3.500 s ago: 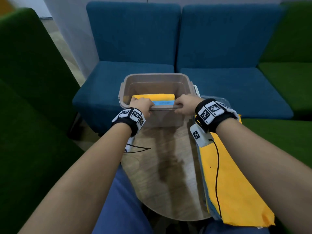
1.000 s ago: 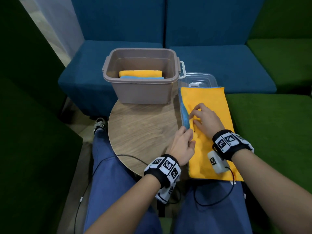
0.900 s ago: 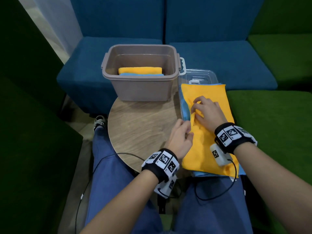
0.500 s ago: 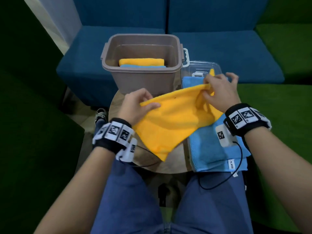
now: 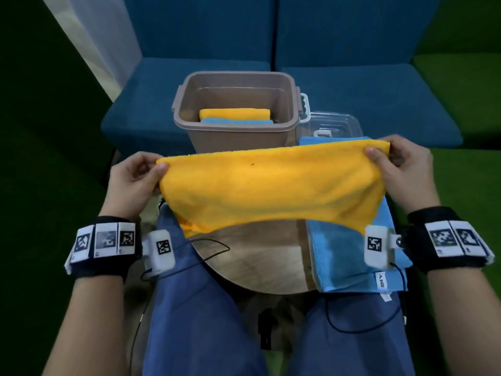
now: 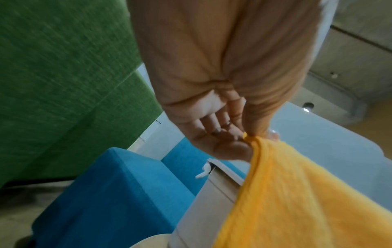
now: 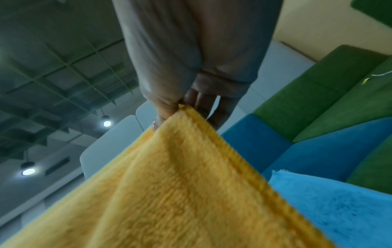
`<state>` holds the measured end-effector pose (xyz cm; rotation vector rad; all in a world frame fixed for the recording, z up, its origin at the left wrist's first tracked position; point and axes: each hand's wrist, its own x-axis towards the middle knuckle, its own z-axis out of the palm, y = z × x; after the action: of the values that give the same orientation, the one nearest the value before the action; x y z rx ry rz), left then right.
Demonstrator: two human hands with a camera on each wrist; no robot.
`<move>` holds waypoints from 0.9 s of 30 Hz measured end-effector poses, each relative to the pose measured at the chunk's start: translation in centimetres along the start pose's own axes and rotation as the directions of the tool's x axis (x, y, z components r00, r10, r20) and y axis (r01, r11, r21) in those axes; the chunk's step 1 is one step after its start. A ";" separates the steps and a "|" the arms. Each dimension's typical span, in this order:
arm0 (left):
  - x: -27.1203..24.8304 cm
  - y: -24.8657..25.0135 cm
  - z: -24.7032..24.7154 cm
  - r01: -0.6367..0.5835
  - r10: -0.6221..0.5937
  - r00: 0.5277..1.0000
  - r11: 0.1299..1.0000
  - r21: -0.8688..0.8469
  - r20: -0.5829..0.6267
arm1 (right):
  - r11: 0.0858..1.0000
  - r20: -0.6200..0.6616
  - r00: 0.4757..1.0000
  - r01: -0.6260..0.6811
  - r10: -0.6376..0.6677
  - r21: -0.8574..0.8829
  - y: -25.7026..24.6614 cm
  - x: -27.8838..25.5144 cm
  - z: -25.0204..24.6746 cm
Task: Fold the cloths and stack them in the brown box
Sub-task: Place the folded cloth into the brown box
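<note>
A yellow cloth [image 5: 271, 185] hangs spread in the air above the round wooden table [image 5: 257, 256]. My left hand [image 5: 135, 180] pinches its left top corner [image 6: 250, 139] and my right hand [image 5: 398, 169] pinches its right top corner [image 7: 182, 109]. Behind the cloth stands the brown box [image 5: 235, 131], holding a folded yellow cloth [image 5: 234, 114] on a folded blue cloth [image 5: 235, 122]. A blue cloth [image 5: 349, 253] lies flat on the table's right side, partly covered by the hanging yellow one [image 7: 169, 193].
A clear plastic lid [image 5: 333, 123] lies right of the box, under the blue cloth's far edge. Blue sofa seats [image 5: 366, 99] sit behind the table and green cushions [image 5: 466, 185] flank both sides. Thin black cables [image 5: 206, 251] run from the wrist cameras over my lap.
The hands lifted the yellow cloth off the blue cloth on the right. They have moved apart, stretching it wide in front of the box.
</note>
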<state>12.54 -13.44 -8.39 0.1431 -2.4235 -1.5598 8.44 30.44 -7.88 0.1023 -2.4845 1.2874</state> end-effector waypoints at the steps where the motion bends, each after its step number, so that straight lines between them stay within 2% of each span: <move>1: 0.7 0.0 0.1 -0.017 0.017 0.999 1.000 0.017 -0.039 | 1.000 0.009 1.000 -0.008 0.008 0.006 -0.2 0.4 0.1; 3: 2.5 -0.7 0.9 -0.034 0.044 0.994 0.995 0.096 -0.104 | 0.999 0.023 0.999 -0.033 0.033 -0.016 0.0 1.5 1.0; 5: 4.5 -2.0 2.1 0.018 0.014 0.990 0.973 0.228 -0.138 | 0.993 0.015 0.997 -0.075 0.077 -0.096 0.9 2.6 2.5; 7: 5.5 -3.2 3.4 0.057 -0.020 0.995 0.919 0.390 -0.098 | 0.973 0.016 0.991 -0.128 0.134 -0.190 2.1 3.1 3.8; 9: 5.0 -3.9 4.8 -0.016 0.005 1.000 0.872 0.489 0.025 | 0.961 0.064 0.990 -0.105 0.125 -0.254 2.9 2.4 5.0; 11: 3.2 -4.5 6.1 -0.080 -0.019 0.981 0.866 0.493 0.192 | 0.947 0.191 0.974 -0.055 0.121 -0.317 3.6 0.5 6.1; 12: 2.0 -5.0 6.6 -0.080 -0.078 0.954 0.863 0.498 0.289 | 0.935 0.283 0.948 -0.041 0.148 -0.352 3.9 -0.7 6.6; 14: -0.2 -6.5 7.3 -0.068 -0.216 0.866 0.843 0.533 0.451 | 0.904 0.426 0.871 -0.046 0.246 -0.426 4.4 -3.1 7.2; 15: -1.1 -7.3 7.3 -0.073 -0.251 0.831 0.835 0.545 0.496 | 0.896 0.453 0.846 -0.064 0.283 -0.440 4.6 -4.1 7.3; 16: -1.6 -8.1 7.0 -0.076 -0.261 0.819 0.834 0.546 0.512 | 0.898 0.453 0.841 -0.082 0.295 -0.433 4.8 -4.9 7.2; 18: -2.1 -8.7 6.4 -0.073 -0.240 0.840 0.839 0.539 0.486 | 0.911 0.434 0.852 -0.113 0.294 -0.396 4.9 -5.7 6.8; 20: -2.1 -8.9 5.9 -0.111 -0.224 0.843 0.818 0.565 0.489 | 0.912 0.475 0.825 -0.111 0.306 -0.395 4.7 -5.8 6.1; 23: -2.5 -8.8 5.7 -0.142 -0.232 0.838 0.782 0.607 0.494 | 0.867 0.618 0.695 -0.016 0.368 -0.498 4.1 -6.1 5.3; 24: -2.7 -9.0 5.8 -0.137 -0.225 0.852 0.775 0.616 0.473 | 0.857 0.639 0.674 0.016 0.371 -0.515 4.0 -6.3 5.2; 25: -2.9 -9.2 5.9 -0.129 -0.213 0.869 0.773 0.621 0.447 | 0.854 0.636 0.682 0.032 0.361 -0.519 3.9 -6.4 5.3; 27: -3.2 -9.2 6.3 -0.104 -0.197 0.898 0.775 0.623 0.394 | 0.866 0.596 0.738 0.033 0.316 -0.499 4.0 -6.4 5.1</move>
<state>13.49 -11.07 -19.71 -0.0396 -3.2553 -0.7597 12.26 28.06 -15.82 0.2911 -3.4290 0.6862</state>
